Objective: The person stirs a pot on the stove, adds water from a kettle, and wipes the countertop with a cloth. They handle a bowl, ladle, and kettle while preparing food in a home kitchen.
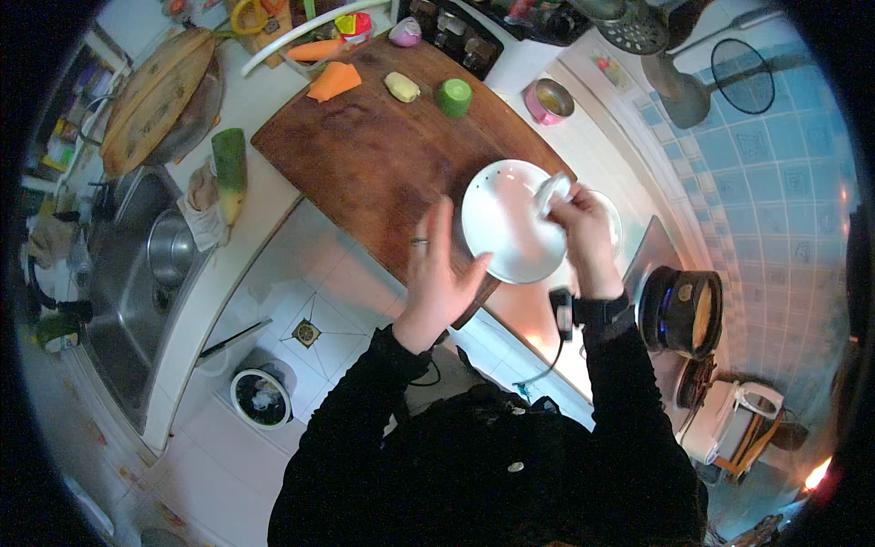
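A white plate [501, 221] with small dark dots near its rim is over the right end of a brown wooden cutting board [351, 164]. My left hand [440, 273] is open at the plate's left side, fingers stretched away from me and the thumb by the lower rim. Pinched in my right hand [586, 232] is a crumpled white tissue or cloth [550, 193], held at the plate's right part. Part of another white round dish [612, 221] shows behind my right hand.
Orange carrot pieces [334, 81], a pale peeled piece [401, 87], a green vegetable chunk [454, 98] and a purple onion [405, 33] lie along the far side. A pink-handled bowl [550, 100] stands beyond the board. Right: a dark pot [684, 312]. Left: a metal sink [128, 301].
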Motion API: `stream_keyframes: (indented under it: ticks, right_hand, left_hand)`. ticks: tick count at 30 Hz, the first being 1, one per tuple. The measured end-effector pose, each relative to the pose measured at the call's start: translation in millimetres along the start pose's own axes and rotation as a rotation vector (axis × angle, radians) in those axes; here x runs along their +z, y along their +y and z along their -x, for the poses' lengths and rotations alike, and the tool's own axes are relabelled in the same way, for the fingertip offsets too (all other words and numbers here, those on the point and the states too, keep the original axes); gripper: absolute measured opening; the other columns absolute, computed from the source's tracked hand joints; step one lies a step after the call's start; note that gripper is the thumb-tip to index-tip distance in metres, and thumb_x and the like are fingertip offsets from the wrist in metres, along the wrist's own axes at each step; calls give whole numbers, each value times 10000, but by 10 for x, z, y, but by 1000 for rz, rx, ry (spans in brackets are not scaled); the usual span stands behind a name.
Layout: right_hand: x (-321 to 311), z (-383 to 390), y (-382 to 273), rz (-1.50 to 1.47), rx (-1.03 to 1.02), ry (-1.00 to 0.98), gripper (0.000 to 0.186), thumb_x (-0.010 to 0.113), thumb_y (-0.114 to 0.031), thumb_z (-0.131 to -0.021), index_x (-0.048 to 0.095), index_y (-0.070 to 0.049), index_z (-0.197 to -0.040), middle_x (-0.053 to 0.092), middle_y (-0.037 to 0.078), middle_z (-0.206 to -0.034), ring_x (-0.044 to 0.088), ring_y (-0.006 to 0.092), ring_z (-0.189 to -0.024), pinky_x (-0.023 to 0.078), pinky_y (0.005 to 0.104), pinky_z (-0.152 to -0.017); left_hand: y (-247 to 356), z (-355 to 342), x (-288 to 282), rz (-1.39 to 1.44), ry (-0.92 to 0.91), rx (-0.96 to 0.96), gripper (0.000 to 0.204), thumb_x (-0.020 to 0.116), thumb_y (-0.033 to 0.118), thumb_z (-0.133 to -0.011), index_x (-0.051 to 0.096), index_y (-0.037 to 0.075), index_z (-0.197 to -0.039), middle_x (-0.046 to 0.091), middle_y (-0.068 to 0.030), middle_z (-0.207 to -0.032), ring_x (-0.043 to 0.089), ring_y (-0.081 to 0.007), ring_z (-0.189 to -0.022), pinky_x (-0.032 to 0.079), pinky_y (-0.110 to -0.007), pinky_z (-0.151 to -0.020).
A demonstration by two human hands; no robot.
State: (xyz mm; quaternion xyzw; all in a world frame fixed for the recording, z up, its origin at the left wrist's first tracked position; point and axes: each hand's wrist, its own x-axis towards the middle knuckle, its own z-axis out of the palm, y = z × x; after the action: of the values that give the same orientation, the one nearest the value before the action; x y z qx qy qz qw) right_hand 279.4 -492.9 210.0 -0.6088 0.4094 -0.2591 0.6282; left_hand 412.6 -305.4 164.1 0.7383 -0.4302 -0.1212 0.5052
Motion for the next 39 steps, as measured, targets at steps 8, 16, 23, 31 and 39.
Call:
stream_keyframes:
  ticks: [8, 16, 23, 31, 39]
  right_hand:
    - [280, 967, 64, -270, 338, -195, 262, 610, -64, -904, 582, 63, -1132, 661, 101, -999, 648, 163, -856, 534, 265, -764]
    - [-350, 1009, 529, 769, 5, 380, 283, 688, -244, -844, 600, -2, -964, 625, 126, -757, 625, 235, -647, 493, 338, -597]
    - [-347, 878, 779, 834, -52, 528, 358, 701, -320, -818, 559, -21, -953, 598, 109, -719, 610, 259, -617, 485, 378, -564]
    - [-444, 637, 959, 351, 344, 364, 365, 547, -312, -874, 615, 47, -863, 650, 164, -678, 654, 260, -595, 517, 350, -581]
    - [-340, 570, 950, 368, 325, 384, 390, 516, -296, -892, 624, 71, -818, 625, 151, -601, 626, 224, -516, 504, 335, -524]
  left_hand:
    - [137, -158, -155, 231, -150, 161, 284, 615, -43, -792, 674, 48, -1055, 672, -130, -1060, 667, -256, -938, 543, -321, -802]
    - [99, -1546, 481, -86, -395, 603, 169, 672, 67, -713, 698, 57, -879, 639, -107, -912, 614, -294, -881, 495, -389, -788]
    - [211, -1854, 1471, -558, -696, 827, 97, 669, 82, -708, 690, 67, -802, 614, -110, -903, 590, -303, -924, 486, -406, -810]
    - [21, -1793, 1368, -536, -623, 860, 93, 599, 69, -755, 666, 9, -778, 625, -136, -875, 620, -290, -894, 539, -403, -708]
    - [-261, -1529, 748, -773, -800, 866, 137, 581, 98, -786, 686, 10, -790, 655, -143, -754, 655, -321, -724, 544, -382, -651]
